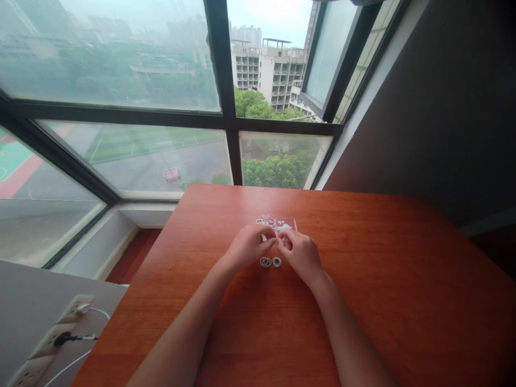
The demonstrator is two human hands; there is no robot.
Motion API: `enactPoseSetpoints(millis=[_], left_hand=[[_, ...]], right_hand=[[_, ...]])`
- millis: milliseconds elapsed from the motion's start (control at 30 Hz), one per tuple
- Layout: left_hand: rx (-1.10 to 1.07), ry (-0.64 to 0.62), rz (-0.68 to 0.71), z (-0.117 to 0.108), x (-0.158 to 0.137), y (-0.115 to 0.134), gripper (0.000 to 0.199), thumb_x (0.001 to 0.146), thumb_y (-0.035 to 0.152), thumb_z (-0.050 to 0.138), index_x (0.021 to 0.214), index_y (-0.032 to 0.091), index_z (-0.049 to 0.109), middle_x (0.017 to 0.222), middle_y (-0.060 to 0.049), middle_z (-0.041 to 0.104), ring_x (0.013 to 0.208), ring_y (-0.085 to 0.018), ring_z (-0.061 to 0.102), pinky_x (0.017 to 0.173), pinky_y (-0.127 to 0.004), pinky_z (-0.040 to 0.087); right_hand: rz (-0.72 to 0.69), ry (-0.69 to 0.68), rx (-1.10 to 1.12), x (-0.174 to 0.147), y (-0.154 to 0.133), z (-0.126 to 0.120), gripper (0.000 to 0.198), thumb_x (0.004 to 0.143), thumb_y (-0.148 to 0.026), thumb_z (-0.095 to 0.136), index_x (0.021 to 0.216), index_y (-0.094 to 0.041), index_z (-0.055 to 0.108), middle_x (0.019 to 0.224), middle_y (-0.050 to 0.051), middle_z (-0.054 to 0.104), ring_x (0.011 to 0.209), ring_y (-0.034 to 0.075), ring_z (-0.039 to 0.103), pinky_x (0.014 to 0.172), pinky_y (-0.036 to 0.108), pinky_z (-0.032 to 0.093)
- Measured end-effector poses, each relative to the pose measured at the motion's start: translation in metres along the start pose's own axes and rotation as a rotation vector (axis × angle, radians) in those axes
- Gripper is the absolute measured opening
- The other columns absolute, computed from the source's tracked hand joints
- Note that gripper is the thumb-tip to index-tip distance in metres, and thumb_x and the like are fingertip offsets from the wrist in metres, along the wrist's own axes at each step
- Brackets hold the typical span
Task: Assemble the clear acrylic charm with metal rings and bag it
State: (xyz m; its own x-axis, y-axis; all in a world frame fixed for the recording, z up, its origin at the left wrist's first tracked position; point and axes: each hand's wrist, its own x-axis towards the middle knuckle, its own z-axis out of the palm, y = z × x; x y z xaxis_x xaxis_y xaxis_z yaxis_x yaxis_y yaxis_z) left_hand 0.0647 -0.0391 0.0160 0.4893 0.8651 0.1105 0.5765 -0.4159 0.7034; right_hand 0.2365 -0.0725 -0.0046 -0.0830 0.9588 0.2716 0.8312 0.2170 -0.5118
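**Two hands meet over small rings, just in front of a clear box**

Nearest to the camera, both forearms come up from the bottom edge and point toward the middle of the reddish wooden surface (363, 301). A little before the fingertips, two small pale rings (271, 262) lie flat on the wood, side by side and touching or almost touching. They sit in the gap between the two wrists, slightly nearer to the left one.

Just behind the rings, the left hand (245, 246) and the right hand (300, 252) come together. Both are curled, with the fingers bent inward and the thumb tips close to the forefingers, so they are nearly closed in a pinching way. The fingertips of the two hands touch or almost touch each other. Something very small seems to be between them, maybe one more ring, but it is too small to tell what it is, or which hand has it.

Directly behind the fingers, a small clear box (282, 222) rests on the surface, its long side going from left to right. It has compartments with more small pieces inside, some pale and some reddish. The right hand covers its near edge a little, and both hands are about equally near to it.
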Motion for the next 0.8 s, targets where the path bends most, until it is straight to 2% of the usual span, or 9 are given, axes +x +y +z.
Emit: enactPoseSetpoints(millis=[167, 300, 400, 533, 700, 800], left_hand=[[0.033, 0.026, 0.004, 0.001, 0.0, -0.002, 0.013, 0.078, 0.017, 0.055, 0.078, 0.018, 0.068, 0.074, -0.001, 0.069, 0.062, -0.011, 0.056, 0.057, -0.019, 0.038], [0.109, 0.127, -0.018, -0.007, 0.0, -0.01, 0.01, 0.078, 0.016, 0.055, 0.077, 0.018, 0.065, 0.074, 0.0, 0.069, 0.06, -0.011, 0.055, 0.059, -0.021, 0.039], [0.157, 0.186, -0.061, -0.015, -0.001, -0.018, 0.011, 0.078, 0.018, 0.055, 0.078, 0.019, 0.066, 0.079, 0.0, 0.07, 0.064, -0.012, 0.057, 0.06, -0.021, 0.039], [0.234, 0.175, -0.096, -0.021, -0.002, -0.022, 0.011, 0.078, 0.02, 0.055, 0.077, 0.02, 0.066, 0.079, -0.002, 0.07, 0.067, -0.014, 0.059, 0.061, -0.023, 0.04], [0.253, 0.201, -0.096, -0.023, -0.002, -0.02, 0.013, 0.079, 0.021, 0.054, 0.081, 0.02, 0.067, 0.083, -0.003, 0.07, 0.072, -0.015, 0.06, 0.064, -0.024, 0.041], [0.248, 0.202, -0.094, -0.024, -0.003, -0.019, 0.013, 0.08, 0.021, 0.055, 0.08, 0.02, 0.068, 0.083, -0.003, 0.07, 0.072, -0.015, 0.06, 0.064, -0.023, 0.042]], right_hand=[[-0.018, 0.001, 0.004, 0.0, 0.0, 0.001, 0.009, 0.085, -0.026, 0.057, 0.085, -0.023, 0.065, 0.068, -0.002, 0.063, 0.061, 0.013, 0.055, 0.06, 0.022, 0.032], [-0.018, -0.031, -0.015, 0.0, 0.0, 0.0, 0.01, 0.086, -0.026, 0.056, 0.088, -0.023, 0.066, 0.071, -0.001, 0.066, 0.064, 0.013, 0.057, 0.062, 0.022, 0.033], [-0.043, -0.099, -0.021, -0.001, -0.003, 0.001, 0.013, 0.087, -0.025, 0.056, 0.092, -0.025, 0.067, 0.077, -0.001, 0.069, 0.069, 0.014, 0.061, 0.062, 0.022, 0.035], [-0.133, -0.225, -0.004, -0.003, -0.009, 0.005, 0.021, 0.089, -0.022, 0.053, 0.101, -0.028, 0.069, 0.094, -0.001, 0.073, 0.081, 0.015, 0.065, 0.068, 0.022, 0.038], [-0.21, -0.343, -0.026, -0.008, -0.019, 0.011, 0.022, 0.09, -0.026, 0.052, 0.102, -0.029, 0.07, 0.094, 0.0, 0.073, 0.086, 0.016, 0.066, 0.07, 0.022, 0.04], [-0.2, -0.346, -0.047, -0.008, -0.021, 0.01, 0.021, 0.09, -0.028, 0.053, 0.1, -0.028, 0.071, 0.094, 0.001, 0.074, 0.085, 0.016, 0.066, 0.069, 0.023, 0.039]])
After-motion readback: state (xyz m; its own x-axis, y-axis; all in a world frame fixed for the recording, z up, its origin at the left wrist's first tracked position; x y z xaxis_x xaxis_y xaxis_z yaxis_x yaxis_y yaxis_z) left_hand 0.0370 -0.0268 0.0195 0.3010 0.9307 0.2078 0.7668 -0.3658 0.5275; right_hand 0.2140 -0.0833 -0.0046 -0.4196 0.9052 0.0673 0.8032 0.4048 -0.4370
